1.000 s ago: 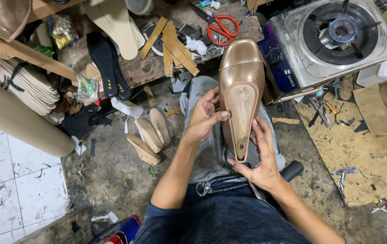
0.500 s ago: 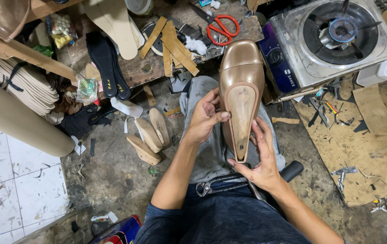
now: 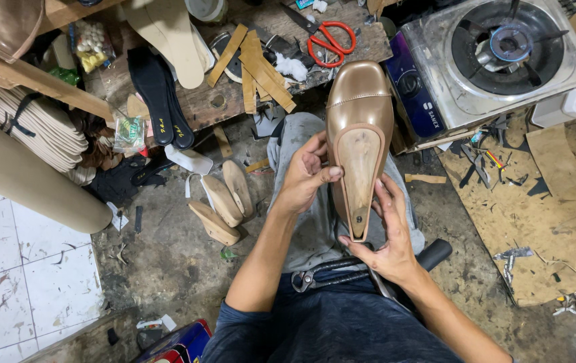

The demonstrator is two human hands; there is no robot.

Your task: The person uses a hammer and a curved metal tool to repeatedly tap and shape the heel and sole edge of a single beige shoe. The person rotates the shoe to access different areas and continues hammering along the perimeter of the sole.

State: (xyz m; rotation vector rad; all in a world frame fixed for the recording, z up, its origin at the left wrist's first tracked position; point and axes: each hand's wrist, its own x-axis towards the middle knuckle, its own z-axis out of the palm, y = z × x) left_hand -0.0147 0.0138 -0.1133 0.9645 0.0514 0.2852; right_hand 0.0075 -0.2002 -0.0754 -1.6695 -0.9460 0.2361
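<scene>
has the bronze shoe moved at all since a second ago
No. The bronze shoe keeps its toe just below the red scissors, beside the gas stove, as before.

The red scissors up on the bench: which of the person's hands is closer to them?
Left. The left hand grips the shoe's side just below the red scissors; the right hand holds the heel end, farther down toward the lap.

A shoemaker's workshop: stacked insoles (image 3: 39, 131), wooden lasts (image 3: 224, 202), leather strips (image 3: 261, 67) and scissors (image 3: 328, 37) crowd the floor.
</scene>
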